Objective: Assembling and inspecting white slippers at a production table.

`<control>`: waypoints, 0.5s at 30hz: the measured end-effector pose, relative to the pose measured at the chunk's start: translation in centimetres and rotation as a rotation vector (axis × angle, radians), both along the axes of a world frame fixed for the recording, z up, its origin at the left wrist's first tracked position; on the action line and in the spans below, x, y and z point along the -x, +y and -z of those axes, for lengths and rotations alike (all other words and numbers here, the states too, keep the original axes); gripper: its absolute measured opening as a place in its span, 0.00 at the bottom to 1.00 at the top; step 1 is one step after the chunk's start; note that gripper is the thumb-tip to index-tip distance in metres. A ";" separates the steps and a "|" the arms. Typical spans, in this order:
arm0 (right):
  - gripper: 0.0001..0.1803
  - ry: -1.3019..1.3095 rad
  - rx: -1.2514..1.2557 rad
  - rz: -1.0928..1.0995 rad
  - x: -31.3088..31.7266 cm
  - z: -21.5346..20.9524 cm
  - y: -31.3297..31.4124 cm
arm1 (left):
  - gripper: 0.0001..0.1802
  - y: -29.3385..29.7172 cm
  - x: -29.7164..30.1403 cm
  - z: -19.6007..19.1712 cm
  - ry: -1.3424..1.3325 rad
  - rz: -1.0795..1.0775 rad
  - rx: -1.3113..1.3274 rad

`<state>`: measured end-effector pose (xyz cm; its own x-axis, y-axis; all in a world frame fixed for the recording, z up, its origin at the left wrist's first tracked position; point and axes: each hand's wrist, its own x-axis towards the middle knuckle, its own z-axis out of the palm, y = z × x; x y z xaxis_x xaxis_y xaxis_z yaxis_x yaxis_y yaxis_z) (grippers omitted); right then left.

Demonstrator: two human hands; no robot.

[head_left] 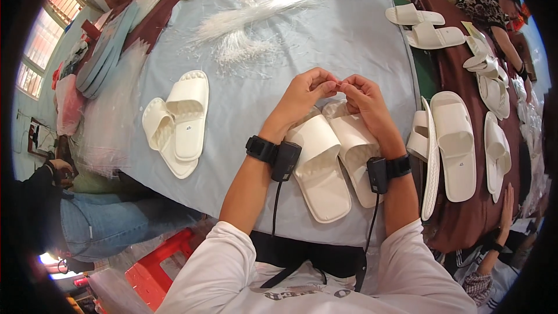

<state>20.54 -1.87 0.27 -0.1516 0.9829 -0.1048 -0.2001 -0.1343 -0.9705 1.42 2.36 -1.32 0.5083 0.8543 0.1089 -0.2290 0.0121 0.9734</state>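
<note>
My left hand (311, 91) and my right hand (363, 96) meet fingertip to fingertip above the toe ends of two cream slippers. Both are closed in a pinch; whatever lies between the fingertips is too small to make out. Under my wrists, the left slipper (325, 192) and the right slipper (351, 134) lie side by side, sole down, their heels toward me. My hands and forearms partly cover them. Farther off on the cloth is a loose bundle of thin, clear plastic strands (250, 20).
The table has a pale grey-blue cloth (244, 104). Another slipper pair (189, 116) overlaps at left. More slippers (453, 145) cover a brown-draped table at right. Clear plastic bags (110, 122) hang at the left edge. A red stool (154, 273) stands lower left. Other people sit around.
</note>
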 end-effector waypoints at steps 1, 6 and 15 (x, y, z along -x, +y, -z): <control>0.07 0.009 -0.003 0.004 0.1 0.0 0.0 | 0.11 0.0 0.1 -0.1 -0.024 0.018 0.021; 0.08 -0.014 0.003 0.032 0.2 -0.1 0.1 | 0.11 0.1 0.1 -0.3 0.012 0.049 0.064; 0.07 0.011 -0.014 0.097 0.7 -0.5 -0.6 | 0.12 -0.1 -0.2 -0.9 -0.003 0.051 0.114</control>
<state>19.89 -2.43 0.81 -0.0567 0.9943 -0.0901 -0.2217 -0.1006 -0.9699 1.67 2.22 -0.45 0.5508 0.8345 0.0144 -0.2286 0.1343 0.9642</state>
